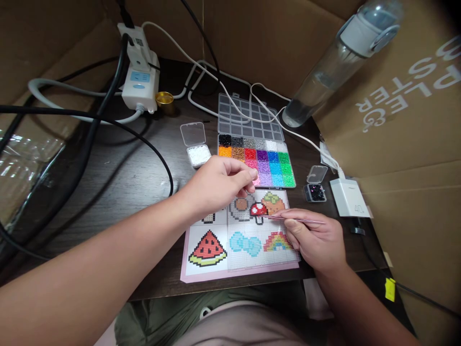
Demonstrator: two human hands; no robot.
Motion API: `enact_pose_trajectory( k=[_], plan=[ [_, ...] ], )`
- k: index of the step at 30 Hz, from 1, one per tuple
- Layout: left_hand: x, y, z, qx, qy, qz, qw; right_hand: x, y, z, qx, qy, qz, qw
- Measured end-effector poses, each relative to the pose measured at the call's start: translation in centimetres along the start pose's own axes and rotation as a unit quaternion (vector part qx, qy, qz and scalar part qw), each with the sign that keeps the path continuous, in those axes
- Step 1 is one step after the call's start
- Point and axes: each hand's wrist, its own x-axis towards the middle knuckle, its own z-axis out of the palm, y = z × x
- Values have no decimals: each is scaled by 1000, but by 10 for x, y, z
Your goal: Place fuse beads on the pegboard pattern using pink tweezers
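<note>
My right hand (315, 240) grips a pair of thin pink tweezers (298, 219). Their tips reach a red, white and black bead mushroom (259, 211) on a clear pegboard (245, 264). The board lies over a pattern sheet (196, 230) printed with pixel pictures, a watermelon slice (208, 250) among them. My left hand (223, 185) hovers at the front edge of the open bead box (273, 156), thumb and fingers pinched together. Whatever is between those fingertips is hidden or too small to name. Beads of many colours fill the box's compartments.
A small open case of white beads (199, 154) stands left of the box, another of dark beads (316, 192) to the right. Behind are a water bottle (324, 77), a power strip (140, 86) and a gold cup (164, 100). A white charger (347, 198) and loose cables lie around.
</note>
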Motion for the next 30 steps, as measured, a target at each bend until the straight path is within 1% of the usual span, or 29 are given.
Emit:
enact_pose_trajectory(
  k=[5,9,22,30],
  plan=[
    [0,0,-1,0,0,-4,1000,1,-1,1,58,28,19,998],
    [0,0,-2,1,0,-4,1000,3,-1,3,70,43,32,996],
    [0,1,-1,-4,1,-7,1000,2,-4,3,73,49,55,995],
    [-1,1,-2,3,-3,0,1000,2,-3,2,51,34,61,996]
  ],
)
